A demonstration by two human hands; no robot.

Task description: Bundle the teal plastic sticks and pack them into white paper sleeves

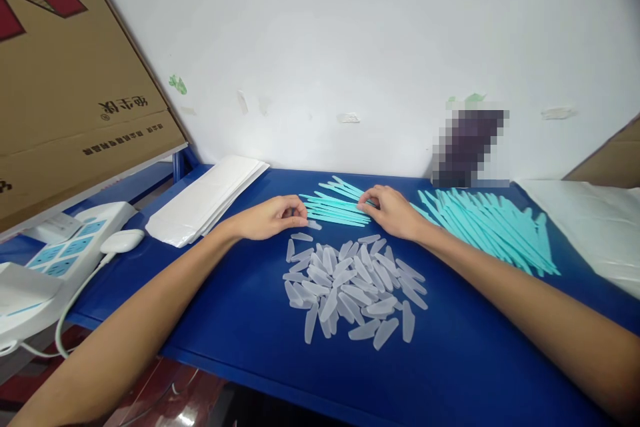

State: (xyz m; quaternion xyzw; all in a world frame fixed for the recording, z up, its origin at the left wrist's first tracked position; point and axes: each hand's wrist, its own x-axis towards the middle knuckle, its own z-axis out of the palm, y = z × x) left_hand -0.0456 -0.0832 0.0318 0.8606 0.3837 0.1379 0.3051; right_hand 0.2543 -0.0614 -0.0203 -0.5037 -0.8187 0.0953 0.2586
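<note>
Several slim teal plastic sticks [335, 211] lie side by side between my two hands on the blue table. My left hand [280, 217] is closed in a pinch at their left ends. A translucent cap-like piece [315, 225] is right by its fingertips; whether it is gripped is unclear. My right hand [393, 211] pinches at the right end of the row, with a teal stick at its thumb and fingertip. A few more teal sticks [345, 185] fan out behind. Nearer me spreads a loose pile of flat, frosted translucent pieces [350, 280].
A larger heap of teal sticks [490, 227] lies beyond my right forearm. White flat bags [207, 200] are stacked at left, near a power strip [75, 260] with a white plug and cable. A cardboard box [75, 80] stands far left; white plastic wrapping [590, 220] lies at right.
</note>
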